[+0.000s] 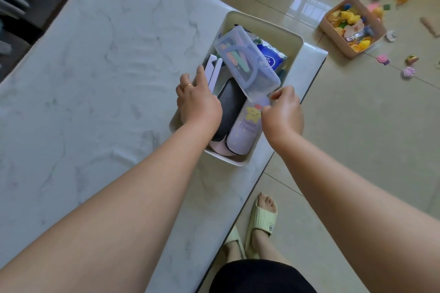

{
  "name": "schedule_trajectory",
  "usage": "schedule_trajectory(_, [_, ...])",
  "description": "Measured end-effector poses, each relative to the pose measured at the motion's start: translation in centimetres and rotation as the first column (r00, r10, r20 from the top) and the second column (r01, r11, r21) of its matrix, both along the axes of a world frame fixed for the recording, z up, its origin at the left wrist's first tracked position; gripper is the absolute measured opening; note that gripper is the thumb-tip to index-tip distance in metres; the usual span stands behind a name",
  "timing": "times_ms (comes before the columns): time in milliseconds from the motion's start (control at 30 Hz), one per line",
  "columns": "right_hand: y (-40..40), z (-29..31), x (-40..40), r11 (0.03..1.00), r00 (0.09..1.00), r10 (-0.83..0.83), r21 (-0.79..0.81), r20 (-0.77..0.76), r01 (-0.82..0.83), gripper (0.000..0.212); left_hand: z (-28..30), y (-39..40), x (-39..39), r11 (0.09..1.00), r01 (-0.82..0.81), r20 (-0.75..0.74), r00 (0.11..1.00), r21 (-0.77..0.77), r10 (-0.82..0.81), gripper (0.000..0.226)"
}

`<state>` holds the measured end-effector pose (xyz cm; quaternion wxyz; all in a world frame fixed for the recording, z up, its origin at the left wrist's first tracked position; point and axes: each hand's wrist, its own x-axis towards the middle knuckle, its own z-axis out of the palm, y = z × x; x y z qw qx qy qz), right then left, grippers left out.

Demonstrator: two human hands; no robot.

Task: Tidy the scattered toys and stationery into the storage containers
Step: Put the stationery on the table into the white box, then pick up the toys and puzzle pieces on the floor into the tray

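While tilted in the bin (295, 45), the clear case (247, 64) touches right fingers (276, 95).

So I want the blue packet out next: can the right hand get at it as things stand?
Probably not directly: the clear plastic case lies tilted over most of the blue packet in the cream bin, between it and the right hand.

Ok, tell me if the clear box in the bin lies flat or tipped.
Tipped. The clear box slants across the bin, propped on the cases beneath, its near end by the right hand.
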<state>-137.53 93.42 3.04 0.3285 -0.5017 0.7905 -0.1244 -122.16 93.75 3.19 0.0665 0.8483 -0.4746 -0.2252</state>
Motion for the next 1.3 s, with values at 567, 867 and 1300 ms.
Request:
schedule_trajectory(567, [3.4,-0.2,-0.9,0.979,0.993,-0.083,0.181,-0.083,0.097,0.003,0.0,-0.4,0.0,0.986,0.128,-0.095,0.989,0.111,-0.117,0.054])
schedule_trajectory(867, [4.0,-0.3,-1.8,0.978,0.992,-0.054,0.194,-0.111,0.075,0.022,0.3,0.0,-0.3,0.976,0.186,-0.129,0.977,0.114,-0.171,0.052])
schedule_trajectory(1300, [0.6,0.4,-5.6,0.951,0.987,-0.154,0.277,0.044,0.136,0.045,3.2,-6.0,-8.3,0.957,0.288,-0.035,0.957,-0.027,-0.289,0.067])
